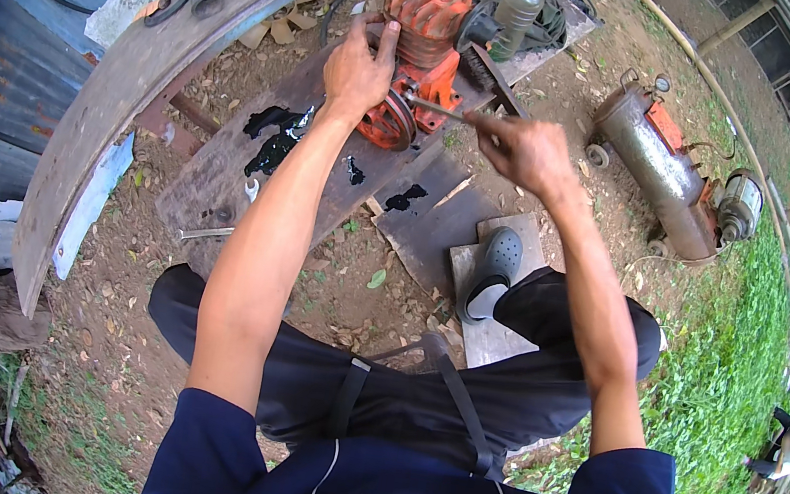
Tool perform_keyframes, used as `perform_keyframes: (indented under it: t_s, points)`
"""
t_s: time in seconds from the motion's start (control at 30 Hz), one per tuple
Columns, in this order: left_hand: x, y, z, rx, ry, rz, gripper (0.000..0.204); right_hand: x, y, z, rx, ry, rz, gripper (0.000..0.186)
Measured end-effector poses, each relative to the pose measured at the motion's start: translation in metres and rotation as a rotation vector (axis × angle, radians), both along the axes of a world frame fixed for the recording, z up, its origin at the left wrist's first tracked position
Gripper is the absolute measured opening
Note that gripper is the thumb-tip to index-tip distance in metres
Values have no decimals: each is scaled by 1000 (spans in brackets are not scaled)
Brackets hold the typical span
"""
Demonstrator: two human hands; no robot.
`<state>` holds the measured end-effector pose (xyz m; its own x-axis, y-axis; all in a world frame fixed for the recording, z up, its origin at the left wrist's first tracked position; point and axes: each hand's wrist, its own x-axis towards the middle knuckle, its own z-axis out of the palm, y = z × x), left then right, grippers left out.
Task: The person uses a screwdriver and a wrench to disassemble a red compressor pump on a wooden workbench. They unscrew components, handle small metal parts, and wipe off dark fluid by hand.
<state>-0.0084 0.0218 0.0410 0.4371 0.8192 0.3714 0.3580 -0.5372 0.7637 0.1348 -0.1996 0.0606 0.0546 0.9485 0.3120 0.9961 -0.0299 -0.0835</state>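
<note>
An orange, finned air compressor pump head (427, 19) stands on a dark plank, with a red pulley wheel (388, 123) low on its near side. My left hand (359, 70) is closed against the pump's left side, thumb up along the fins; some of its fingertips are hidden. In my right hand (527, 152), the fingers wrap round the handle of a metal wrench (437, 108). The wrench's far end meets the pump just above the pulley; the exact fastener is too small to make out.
Black oil puddles (276, 141) and a loose spanner (207, 234) lie on the plank (213, 176). Behind the pump stands a blue-capped bottle (517, 13). A rusty air tank (658, 158) lies at right. A curved wooden bench (93, 134) runs along the left. Someone is far right.
</note>
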Motion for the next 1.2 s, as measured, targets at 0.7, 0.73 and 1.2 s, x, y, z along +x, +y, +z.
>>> perform_keyframes:
  t_s: [0.7,0.73,1.2]
  points:
    - [0,0,3,15,1,8,44,-26,94,114,-287,-451,284,11]
    - [0,0,4,17,1,8,44,-27,95,114,-288,-466,277,11]
    - [0,4,1,5,14,14,43,-47,90,114,-356,-549,226,12]
